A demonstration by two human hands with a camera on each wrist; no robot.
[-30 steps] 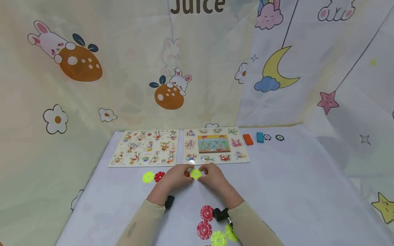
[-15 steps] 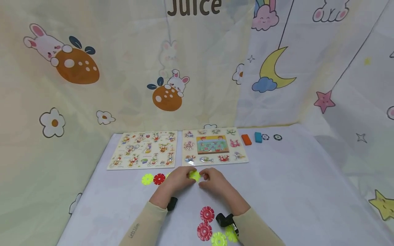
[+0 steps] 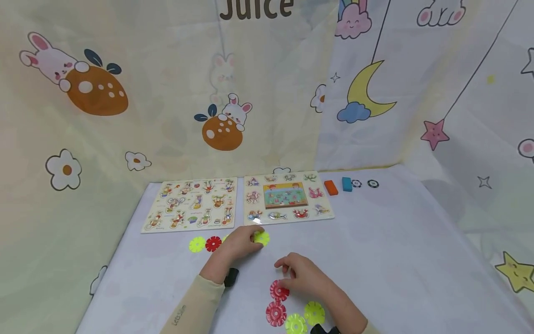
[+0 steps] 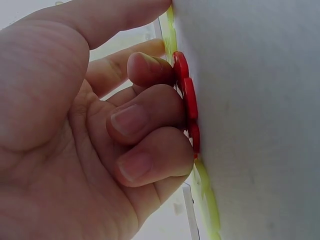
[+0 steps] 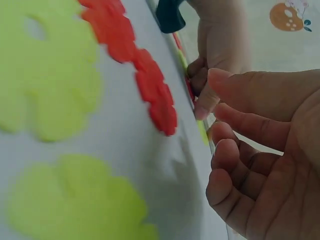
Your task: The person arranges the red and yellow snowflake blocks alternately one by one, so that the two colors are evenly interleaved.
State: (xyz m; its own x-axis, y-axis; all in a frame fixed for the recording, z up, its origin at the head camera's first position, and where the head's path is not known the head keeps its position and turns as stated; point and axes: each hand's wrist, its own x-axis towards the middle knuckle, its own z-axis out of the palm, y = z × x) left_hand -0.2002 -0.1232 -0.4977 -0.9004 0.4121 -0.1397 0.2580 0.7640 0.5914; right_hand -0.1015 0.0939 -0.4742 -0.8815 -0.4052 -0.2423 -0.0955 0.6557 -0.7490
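Yellow plastic flower disc lies on the counter, pinched by the left hand. Its wrist view reveals a red plastic flower disc, covered in the head view. The loosely bent right hand holds nothing.

An orange block lies near a blue block (two round chips sit to its right).

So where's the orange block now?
In the head view, the orange block lies far back on the table, right of both puzzle boards, beside the blue block.
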